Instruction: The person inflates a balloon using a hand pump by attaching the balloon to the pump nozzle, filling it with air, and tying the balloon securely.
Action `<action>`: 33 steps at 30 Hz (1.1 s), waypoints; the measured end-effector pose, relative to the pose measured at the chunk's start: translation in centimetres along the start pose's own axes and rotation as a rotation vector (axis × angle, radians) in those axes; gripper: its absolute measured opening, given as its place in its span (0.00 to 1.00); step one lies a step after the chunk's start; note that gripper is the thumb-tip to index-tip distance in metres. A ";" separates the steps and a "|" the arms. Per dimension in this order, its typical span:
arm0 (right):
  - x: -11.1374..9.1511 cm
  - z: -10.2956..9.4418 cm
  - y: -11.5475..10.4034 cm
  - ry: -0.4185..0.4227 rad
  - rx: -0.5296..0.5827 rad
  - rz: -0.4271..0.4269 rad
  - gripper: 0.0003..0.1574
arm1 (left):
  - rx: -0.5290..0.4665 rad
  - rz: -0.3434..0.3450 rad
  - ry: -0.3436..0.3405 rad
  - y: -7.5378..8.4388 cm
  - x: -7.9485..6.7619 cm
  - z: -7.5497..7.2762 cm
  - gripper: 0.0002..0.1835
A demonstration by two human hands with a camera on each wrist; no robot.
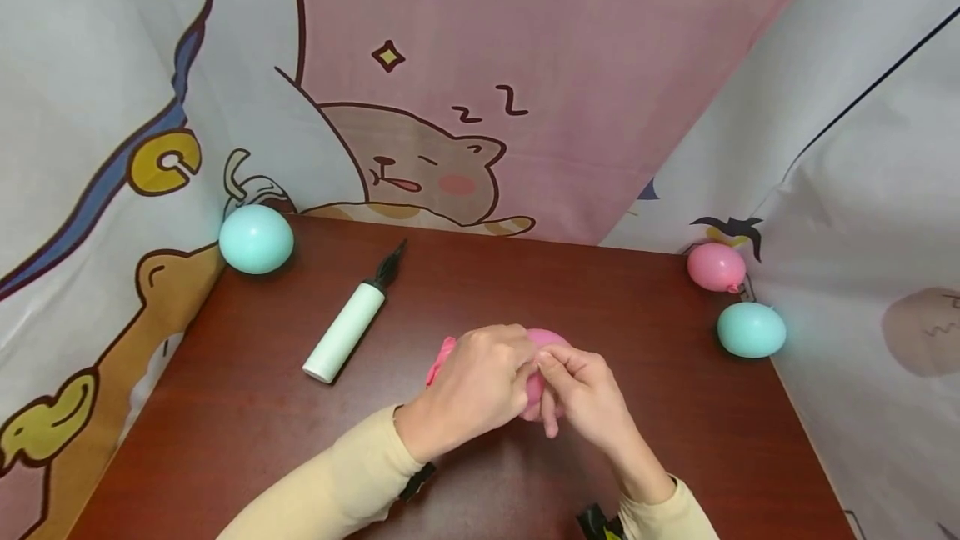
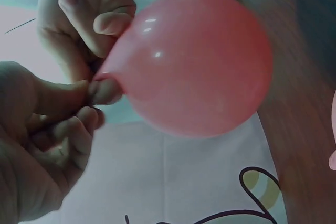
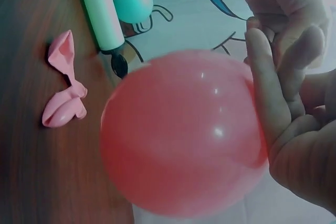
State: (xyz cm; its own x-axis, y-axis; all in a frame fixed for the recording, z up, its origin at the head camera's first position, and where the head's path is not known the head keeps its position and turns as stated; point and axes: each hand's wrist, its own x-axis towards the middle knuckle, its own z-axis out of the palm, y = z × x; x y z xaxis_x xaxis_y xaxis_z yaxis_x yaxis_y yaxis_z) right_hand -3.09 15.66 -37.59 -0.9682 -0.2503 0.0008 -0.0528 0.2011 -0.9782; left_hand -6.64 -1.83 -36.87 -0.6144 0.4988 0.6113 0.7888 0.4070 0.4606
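An inflated pink balloon (image 3: pixel 178 135) hangs by its neck between my two hands, over the front middle of the table. My left hand (image 1: pixel 476 382) pinches the neck between thumb and fingers; in the left wrist view that hand (image 2: pixel 42 140) is the lower one. Coming in from the other side, my right hand (image 1: pixel 596 398) also pinches at the neck, its fingertips close against the left ones. The very end of the neck is hidden by fingers. Limp pink balloon rubber (image 3: pixel 63 87) lies on the table beside my left hand.
A white hand pump (image 1: pixel 345 332) with a black nozzle lies left of my hands. One turquoise balloon (image 1: pixel 257 238) sits at the back left corner. Near the right edge are a small pink balloon (image 1: pixel 716 267) and another turquoise balloon (image 1: pixel 752 330). Printed cloth (image 1: pixel 562 90) walls the table.
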 end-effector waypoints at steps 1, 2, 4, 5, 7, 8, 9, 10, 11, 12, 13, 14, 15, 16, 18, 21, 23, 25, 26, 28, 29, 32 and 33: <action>-0.1 -0.1 -0.1 -0.018 0.012 0.010 0.18 | -0.033 0.011 0.021 -0.1 0.0 0.0 0.23; -0.1 -0.3 -0.2 -0.039 0.021 0.013 0.19 | -0.072 0.016 0.039 -0.3 0.0 0.0 0.22; -0.3 -0.6 -0.4 -0.088 0.054 0.006 0.21 | -0.169 0.005 0.071 -0.5 0.1 -0.2 0.17; -0.3 -0.7 -0.4 -0.114 0.070 -0.007 0.21 | -0.231 -0.012 0.086 -0.6 0.1 -0.3 0.15; -0.4 -1.0 -0.5 -0.160 0.096 -0.043 0.21 | -0.348 -0.052 0.110 -0.9 0.2 -0.7 0.11; -0.4 -1.1 -0.5 -0.179 0.112 -0.068 0.20 | -0.397 -0.073 0.118 -1.0 0.2 -0.8 0.10; -0.4 -1.2 -0.5 -0.197 0.138 -0.092 0.20 | -0.443 -0.094 0.128 -1.1 0.2 -0.9 0.09; -0.4 -1.3 -0.5 -0.218 0.178 -0.125 0.19 | -0.483 -0.115 0.138 -1.2 0.2 -1.0 0.08; -0.4 -1.3 -0.4 -0.234 0.223 -0.154 0.19 | -0.518 -0.134 0.144 -1.2 0.2 -1.0 0.08; -0.4 -1.4 -0.3 -0.244 0.273 -0.176 0.18 | -0.542 -0.145 0.151 -1.3 0.2 -0.9 0.08; -0.4 -1.4 -0.3 -0.250 0.324 -0.201 0.18 | -0.554 -0.147 0.159 -1.3 0.1 -0.8 0.07; -0.4 -1.4 -0.2 -0.254 0.381 -0.222 0.18 | -0.555 -0.140 0.167 -1.3 0.1 -0.6 0.07; -0.4 -1.4 -0.1 -0.261 0.441 -0.245 0.17 | -0.550 -0.122 0.174 -1.3 0.0 -0.4 0.06; -0.4 -1.4 0.0 -0.269 0.496 -0.267 0.17 | -0.535 -0.091 0.179 -1.3 0.0 -0.2 0.06; -0.4 -1.4 0.2 -0.286 0.585 -0.295 0.18 | -0.461 -0.003 0.189 -1.3 -0.1 0.3 0.05; -0.3 -1.3 0.4 -0.328 0.676 -0.319 0.18 | -0.267 0.165 0.199 -1.3 -0.3 0.7 0.06; -0.3 -1.2 0.5 -0.344 0.689 -0.319 0.18 | -0.127 0.263 0.205 -1.4 -0.4 0.9 0.08; -0.2 -1.0 0.6 -0.339 0.670 -0.317 0.18 | -0.005 0.336 0.204 -1.4 -0.5 0.8 0.11; -0.2 -1.0 0.6 -0.331 0.656 -0.316 0.18 | 0.048 0.359 0.197 -1.4 -0.5 0.8 0.13; -0.1 -0.8 0.6 -0.305 0.624 -0.302 0.17 | 0.140 0.385 0.171 -1.3 -0.7 0.7 0.15; -0.1 -0.8 0.6 -0.290 0.609 -0.288 0.17 | 0.186 0.396 0.153 -1.1 -0.8 0.6 0.16; -0.2 -0.5 0.6 -0.249 0.571 -0.231 0.17 | 0.355 0.414 0.065 -0.5 -1.1 0.3 0.17; -0.2 -0.5 0.6 -0.238 0.557 -0.215 0.17 | 0.409 0.417 0.029 -0.3 -1.2 0.2 0.16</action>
State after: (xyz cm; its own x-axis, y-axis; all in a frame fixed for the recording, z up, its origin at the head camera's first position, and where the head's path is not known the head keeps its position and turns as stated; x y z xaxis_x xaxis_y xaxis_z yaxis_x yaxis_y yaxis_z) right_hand -3.07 16.29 -38.09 -0.8657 -0.4469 0.2255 -0.0427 -0.3830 -0.9228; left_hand -6.13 -2.40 -37.87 -0.2485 0.6611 0.7080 0.8889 0.4460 -0.1045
